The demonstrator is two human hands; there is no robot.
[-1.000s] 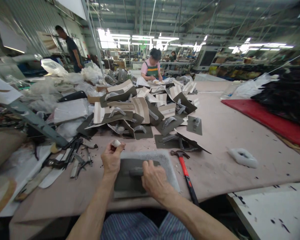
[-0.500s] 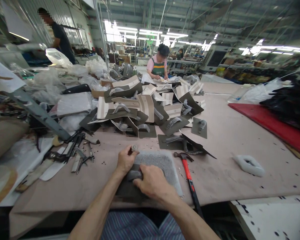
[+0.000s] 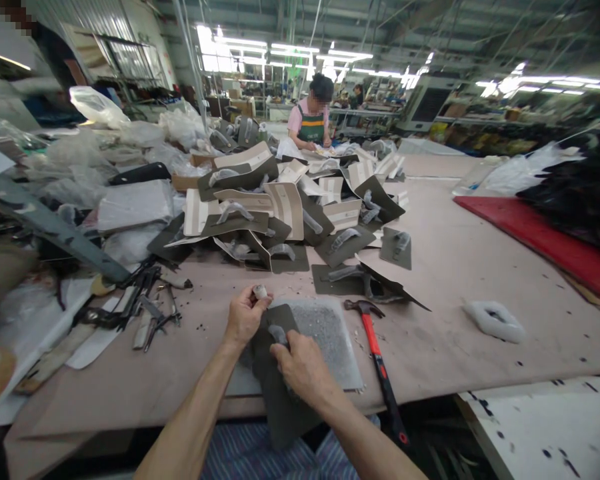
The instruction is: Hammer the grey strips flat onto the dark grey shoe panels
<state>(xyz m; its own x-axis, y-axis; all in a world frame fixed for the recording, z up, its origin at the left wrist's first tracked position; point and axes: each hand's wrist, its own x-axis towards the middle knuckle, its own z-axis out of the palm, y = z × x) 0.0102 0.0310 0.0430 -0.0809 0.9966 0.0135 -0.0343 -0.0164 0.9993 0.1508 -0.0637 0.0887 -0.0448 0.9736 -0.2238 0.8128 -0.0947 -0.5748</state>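
Note:
My left hand [image 3: 245, 317] is closed on a small pale cylindrical piece [image 3: 260, 291], its round end upward; its exact kind I cannot make out. Between finger and thumb of my right hand [image 3: 305, 367] is the plastic-wrapped handle [image 3: 279, 335] of a dark grey-green panel [image 3: 283, 417]. The panel lies tilted across a worn pale board [image 3: 333, 333], and its near end hangs past the table edge over my lap. Just right of the board rests a claw hammer [image 3: 373, 333] with a red and black handle, head away from me.
Similar panels with wrapped handles [image 3: 290, 207] are heaped ahead. Pliers and other hand tools [image 3: 155, 307] lie left, near a grey metal bar [image 3: 55, 227]. At right are a white foam-like piece [image 3: 494, 321] and a red sheet [image 3: 530, 230]. A co-worker [image 3: 310, 120] sits beyond the heap.
My right hand has turned the panel from lying across the board to pointing toward me, with its near end over the edge. My left hand keeps the small piece, now tilted differently.

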